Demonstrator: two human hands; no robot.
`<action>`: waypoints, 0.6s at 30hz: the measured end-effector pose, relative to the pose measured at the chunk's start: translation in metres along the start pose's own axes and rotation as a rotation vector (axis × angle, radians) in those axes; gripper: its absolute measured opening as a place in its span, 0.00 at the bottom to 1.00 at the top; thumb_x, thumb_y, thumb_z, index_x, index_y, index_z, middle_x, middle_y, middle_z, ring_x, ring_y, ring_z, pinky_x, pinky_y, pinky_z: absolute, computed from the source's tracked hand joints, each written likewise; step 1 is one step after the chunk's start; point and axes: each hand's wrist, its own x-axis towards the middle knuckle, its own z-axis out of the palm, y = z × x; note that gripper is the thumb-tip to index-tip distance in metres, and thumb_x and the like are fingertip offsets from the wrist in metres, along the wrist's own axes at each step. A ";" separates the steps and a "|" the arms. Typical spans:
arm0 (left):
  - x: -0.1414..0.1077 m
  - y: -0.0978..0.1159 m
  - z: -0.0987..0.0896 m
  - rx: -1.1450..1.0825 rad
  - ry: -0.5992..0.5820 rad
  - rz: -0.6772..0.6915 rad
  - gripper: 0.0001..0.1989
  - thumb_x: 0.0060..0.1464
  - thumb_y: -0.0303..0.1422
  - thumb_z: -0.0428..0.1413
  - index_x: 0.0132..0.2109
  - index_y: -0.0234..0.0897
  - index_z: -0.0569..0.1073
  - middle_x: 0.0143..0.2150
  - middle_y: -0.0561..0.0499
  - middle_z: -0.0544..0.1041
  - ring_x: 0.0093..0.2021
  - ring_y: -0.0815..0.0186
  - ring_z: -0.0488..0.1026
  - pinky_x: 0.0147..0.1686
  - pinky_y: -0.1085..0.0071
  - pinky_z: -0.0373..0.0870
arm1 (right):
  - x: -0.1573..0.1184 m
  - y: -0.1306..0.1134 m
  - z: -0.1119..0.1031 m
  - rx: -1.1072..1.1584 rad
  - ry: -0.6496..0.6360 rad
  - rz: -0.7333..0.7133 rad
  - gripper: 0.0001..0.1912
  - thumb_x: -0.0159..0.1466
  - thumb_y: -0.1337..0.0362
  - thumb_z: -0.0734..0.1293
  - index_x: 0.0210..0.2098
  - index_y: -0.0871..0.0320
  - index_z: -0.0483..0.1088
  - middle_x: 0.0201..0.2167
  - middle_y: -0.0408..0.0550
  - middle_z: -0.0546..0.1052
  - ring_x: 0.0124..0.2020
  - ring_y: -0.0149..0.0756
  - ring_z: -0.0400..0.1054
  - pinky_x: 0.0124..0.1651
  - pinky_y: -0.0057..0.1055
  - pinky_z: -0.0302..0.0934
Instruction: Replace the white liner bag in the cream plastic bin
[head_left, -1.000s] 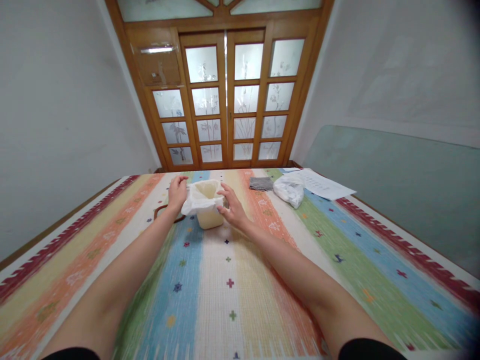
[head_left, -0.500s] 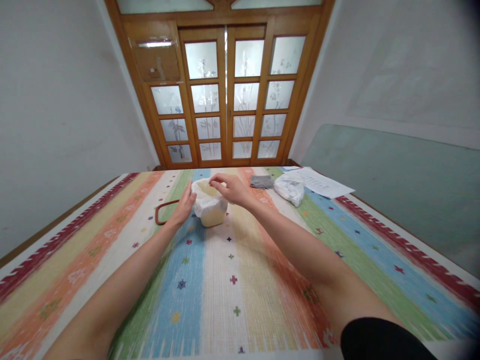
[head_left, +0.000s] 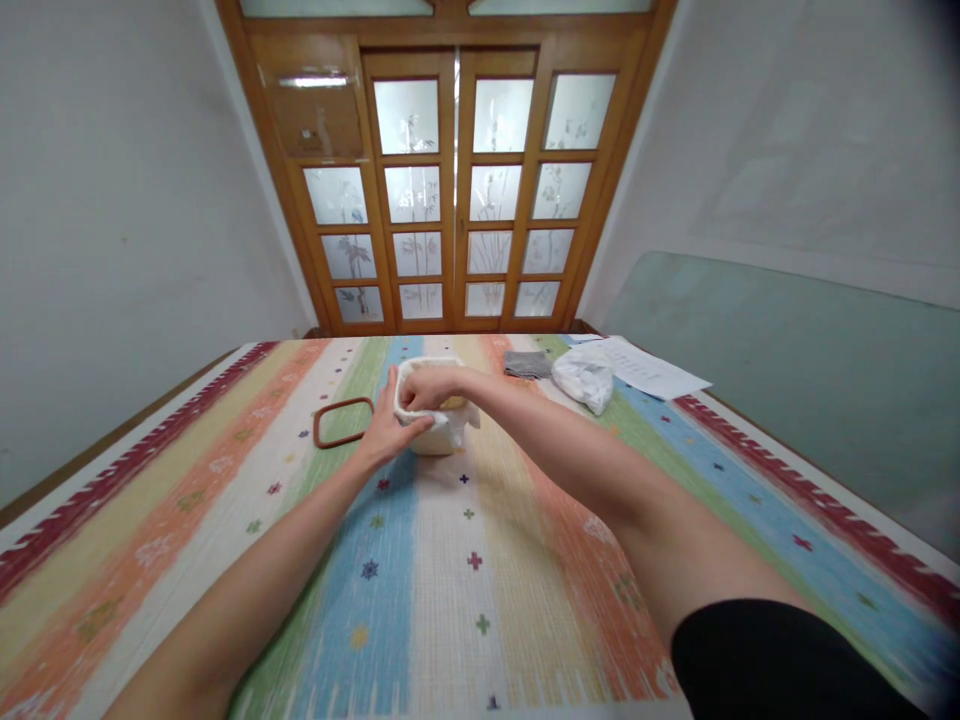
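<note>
A small cream-coloured bin [head_left: 435, 441] stands on the striped tablecloth, with a white plastic bag [head_left: 459, 424] lining it and folded over its rim. My left hand [head_left: 391, 425] holds the bin's left side, its thumb along the near rim. Inside the opening is my right hand [head_left: 431, 387], its fingers curled and partly hidden by the rim; whether they grip the bag cannot be made out. A brown rounded rectangular ring [head_left: 343, 442] lies on the cloth just left of my left hand.
Right of the bin lie a folded grey cloth [head_left: 527, 364], a crumpled white plastic bag [head_left: 583, 378] and printed paper sheets [head_left: 651, 370]. Behind the table [head_left: 442, 580] stand wooden doors with glass panes [head_left: 501, 115].
My right hand has moved from the bin's rim down into its opening. The bin has turned and shifted slightly right, and my left thumb now lies across its near rim.
</note>
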 end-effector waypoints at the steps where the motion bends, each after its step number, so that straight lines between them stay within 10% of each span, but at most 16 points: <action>1: 0.000 0.002 0.002 -0.020 0.003 -0.004 0.64 0.47 0.53 0.70 0.79 0.41 0.43 0.81 0.38 0.46 0.80 0.43 0.43 0.77 0.42 0.43 | 0.003 0.001 0.002 -0.010 -0.007 -0.003 0.10 0.61 0.72 0.67 0.37 0.65 0.81 0.26 0.40 0.76 0.28 0.28 0.62 0.33 0.25 0.54; 8: 0.001 0.017 0.002 -0.132 -0.078 -0.029 0.65 0.49 0.48 0.70 0.80 0.40 0.38 0.81 0.40 0.44 0.79 0.47 0.48 0.77 0.50 0.44 | 0.009 0.016 0.011 0.004 0.066 0.099 0.10 0.60 0.73 0.68 0.38 0.66 0.82 0.29 0.45 0.79 0.31 0.31 0.67 0.37 0.26 0.57; 18: 0.009 0.003 -0.009 -0.216 -0.125 -0.062 0.65 0.48 0.49 0.69 0.80 0.43 0.37 0.81 0.41 0.42 0.80 0.46 0.44 0.78 0.48 0.44 | 0.027 0.020 0.011 0.184 -0.203 0.122 0.09 0.56 0.63 0.76 0.33 0.63 0.78 0.26 0.42 0.77 0.30 0.32 0.73 0.35 0.24 0.66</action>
